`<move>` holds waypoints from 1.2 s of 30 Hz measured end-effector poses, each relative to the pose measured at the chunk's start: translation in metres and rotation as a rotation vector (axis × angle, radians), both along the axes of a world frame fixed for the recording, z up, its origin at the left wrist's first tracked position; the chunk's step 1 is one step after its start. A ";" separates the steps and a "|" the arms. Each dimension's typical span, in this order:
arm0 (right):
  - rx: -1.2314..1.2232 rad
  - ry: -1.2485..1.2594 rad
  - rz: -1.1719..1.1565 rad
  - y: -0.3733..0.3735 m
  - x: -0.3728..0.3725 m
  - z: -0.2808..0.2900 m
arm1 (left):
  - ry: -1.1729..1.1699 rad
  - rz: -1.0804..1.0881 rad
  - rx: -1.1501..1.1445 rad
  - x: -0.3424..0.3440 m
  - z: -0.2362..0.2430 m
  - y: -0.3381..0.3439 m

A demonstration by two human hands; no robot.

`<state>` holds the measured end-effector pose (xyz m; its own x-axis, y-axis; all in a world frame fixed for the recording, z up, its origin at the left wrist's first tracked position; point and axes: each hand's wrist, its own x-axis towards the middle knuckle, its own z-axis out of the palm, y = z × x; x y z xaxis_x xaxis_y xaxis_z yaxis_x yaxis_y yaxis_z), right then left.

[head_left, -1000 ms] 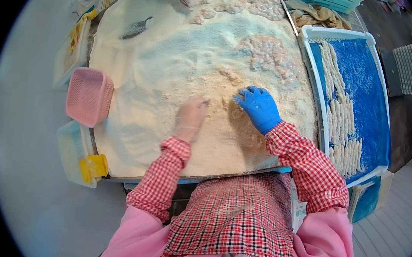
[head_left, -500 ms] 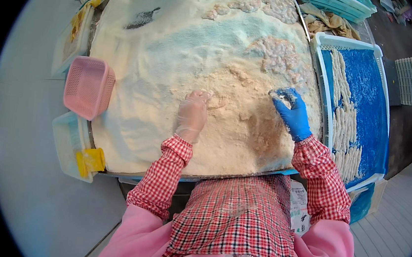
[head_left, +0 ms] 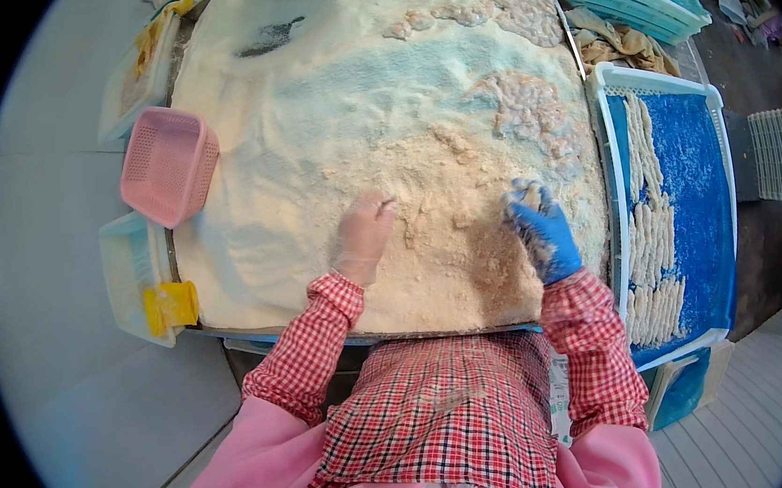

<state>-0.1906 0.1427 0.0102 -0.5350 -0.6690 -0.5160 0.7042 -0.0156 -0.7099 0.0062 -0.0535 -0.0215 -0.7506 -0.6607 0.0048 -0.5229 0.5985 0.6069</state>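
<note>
My left hand (head_left: 365, 232), in a thin clear glove, rests closed over pale crumb coating (head_left: 270, 232) spread on a wide table; what its curled fingers hold, if anything, is hidden. My right hand (head_left: 539, 230), in a blue glove dusted with crumbs, is curled at a disturbed, lumpy patch of coating nearer the right edge; I cannot make out what is in it. Beyond it lie wet, pinkish raw pieces (head_left: 527, 107) and more along the back. To the right, a white tray (head_left: 604, 79) with a blue liner holds rows of coated strips (head_left: 657, 241).
A pink perforated basket (head_left: 168, 166) sits at the left edge, above a clear bin (head_left: 129, 271) with a yellow item (head_left: 168, 307). Another container (head_left: 139, 79) stands behind it. At the back right are turquoise baskets (head_left: 635, 4) and a crumpled cloth (head_left: 622, 45); stacked racks (head_left: 781, 155) stand far right.
My right hand has moved right since a second ago, then slightly back left, its fingers now more covered in crumbs. My left hand has lowered slightly. The co-worker's hand at the top has largely left view.
</note>
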 end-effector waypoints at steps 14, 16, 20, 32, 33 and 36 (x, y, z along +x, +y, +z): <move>-0.565 -0.771 -0.106 0.020 0.077 -0.065 | 0.122 0.133 0.612 -0.039 0.057 0.086; -0.393 -0.778 -0.247 0.015 0.076 -0.030 | 0.126 0.097 0.378 -0.038 0.018 0.068; -0.547 -0.824 -0.204 0.044 0.057 -0.047 | -0.035 -0.265 -0.002 -0.048 0.000 0.058; -0.622 -0.667 -0.407 0.023 0.066 -0.034 | 0.198 -0.121 0.001 -0.046 0.039 0.115; -0.614 -0.676 -0.443 0.021 0.066 -0.028 | 0.202 -0.110 -0.004 -0.046 0.037 0.117; -0.660 -0.669 -0.464 0.018 0.068 -0.035 | 0.157 -0.044 0.160 -0.048 0.029 0.124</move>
